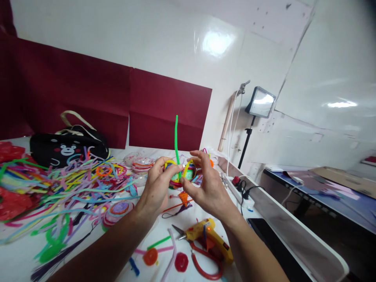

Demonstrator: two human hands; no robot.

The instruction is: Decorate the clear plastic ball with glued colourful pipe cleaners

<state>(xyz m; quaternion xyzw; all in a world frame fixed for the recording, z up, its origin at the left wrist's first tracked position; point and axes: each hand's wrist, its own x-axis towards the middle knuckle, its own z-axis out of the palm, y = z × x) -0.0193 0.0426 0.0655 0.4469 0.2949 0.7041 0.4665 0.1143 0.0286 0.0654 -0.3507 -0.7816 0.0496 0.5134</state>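
- While both hands are meeting above the middle of the white surface, the head view is showing the left hand and the right hand closed in a narrow pinch on a small bundle of pipe cleaners: a yellow loop with a green pipe cleaner running through it.
- The green pipe cleaner is standing nearly upright, its long axis rising straight from between the fingertips, its free end pointing up towards the dark red panel.
- The left hand is gripping at the foot of the green stem; the right hand is pinching just beside it on the yellow loop, so the two are almost touching.
- Left of the hands, a tangle of loose pipe cleaners is sprawling in front of a black bear bag.
- Nearer the person, a yellow glue gun is lying below the right wrist, well apart from the bundle.
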